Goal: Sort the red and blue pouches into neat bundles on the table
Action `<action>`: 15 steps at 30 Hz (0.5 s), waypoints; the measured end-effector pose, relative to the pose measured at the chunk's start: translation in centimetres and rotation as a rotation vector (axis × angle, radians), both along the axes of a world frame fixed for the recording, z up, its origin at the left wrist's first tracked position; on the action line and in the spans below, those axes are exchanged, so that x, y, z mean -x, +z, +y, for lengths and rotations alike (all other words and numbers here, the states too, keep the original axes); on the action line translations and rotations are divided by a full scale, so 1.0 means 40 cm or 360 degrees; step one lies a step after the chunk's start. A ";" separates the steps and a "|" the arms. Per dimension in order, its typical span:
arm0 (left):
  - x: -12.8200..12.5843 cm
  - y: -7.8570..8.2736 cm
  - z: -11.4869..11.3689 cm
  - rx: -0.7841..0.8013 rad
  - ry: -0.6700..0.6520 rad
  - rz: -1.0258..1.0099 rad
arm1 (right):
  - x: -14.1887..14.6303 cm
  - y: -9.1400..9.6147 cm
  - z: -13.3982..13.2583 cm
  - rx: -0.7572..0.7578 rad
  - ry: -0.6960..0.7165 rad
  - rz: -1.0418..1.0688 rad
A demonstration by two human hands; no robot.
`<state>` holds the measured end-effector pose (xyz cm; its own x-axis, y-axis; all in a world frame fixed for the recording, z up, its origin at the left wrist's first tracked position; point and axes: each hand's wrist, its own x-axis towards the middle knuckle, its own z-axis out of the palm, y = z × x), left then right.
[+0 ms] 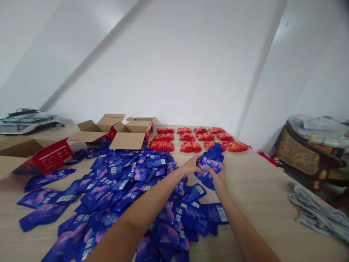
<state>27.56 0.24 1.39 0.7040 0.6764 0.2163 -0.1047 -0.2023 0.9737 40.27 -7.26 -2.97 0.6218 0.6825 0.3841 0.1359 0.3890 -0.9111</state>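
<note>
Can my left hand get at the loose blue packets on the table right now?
Probably yes: the loose blue packets lie exposed near the left hand, though it would likely have to let go of the held bunch.

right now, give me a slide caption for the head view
Left hand and right hand hold blue packets near a loose blue pile, red packets in rows behind.

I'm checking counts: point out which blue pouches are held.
The bunch held up between left hand and right hand; the other visible blue pouches lie on the table.
</note>
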 end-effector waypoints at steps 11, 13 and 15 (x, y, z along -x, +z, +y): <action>-0.064 -0.208 0.057 0.0352 0.0208 -0.0112 | -0.062 -0.087 0.063 0.0282 0.0290 -0.0188; -0.065 -0.219 0.048 0.0378 0.0242 -0.0093 | -0.063 -0.089 0.066 0.0314 0.0386 -0.0060; -0.066 -0.214 0.038 0.0372 0.0261 -0.0090 | -0.060 -0.082 0.067 0.0333 0.0435 0.0017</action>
<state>30.19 1.75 -7.19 0.5725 0.8164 0.0765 -0.1444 0.0085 0.9895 42.66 -4.57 -6.26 0.4082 0.8878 0.2126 0.0422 0.2143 -0.9759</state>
